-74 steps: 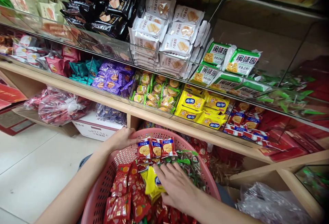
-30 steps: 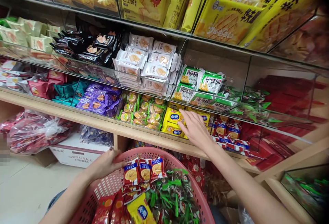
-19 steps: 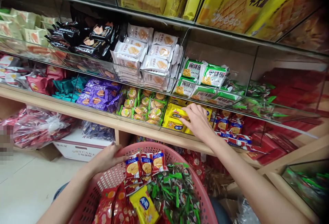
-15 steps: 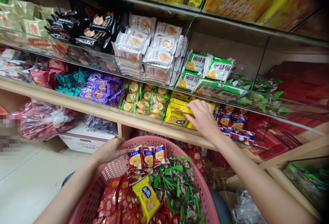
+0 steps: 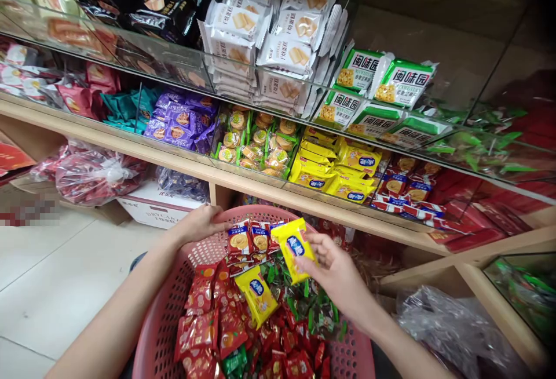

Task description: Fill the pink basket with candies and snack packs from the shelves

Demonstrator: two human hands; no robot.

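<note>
Over the pink plastic basket (image 5: 147, 321) my right hand (image 5: 334, 269) pinches a yellow snack packet (image 5: 292, 250) with a blue oval label. My left hand (image 5: 202, 222) grips the basket's far left rim, its fingers partly hidden behind the edge. Inside lie red packets (image 5: 197, 332), a second yellow packet (image 5: 256, 296), several blue-and-red biscuit packets (image 5: 240, 241) and green-and-dark wrapped sweets (image 5: 324, 309). More yellow packets (image 5: 354, 161) sit in a lower shelf compartment beyond the basket.
Lower compartments hold round biscuits (image 5: 256, 144) and purple packets (image 5: 178, 118). White cake packets (image 5: 282, 37) and green-and-white packets (image 5: 403, 83) stand above, behind clear panels. A wooden shelf edge (image 5: 174, 161) runs behind the basket. Clear plastic bags (image 5: 452, 332) lie at right.
My right hand has drawn back from the shelf's yellow compartment to above the basket, with a yellow packet in it. My left hand stays on the rim. The view has shifted closer and lower.
</note>
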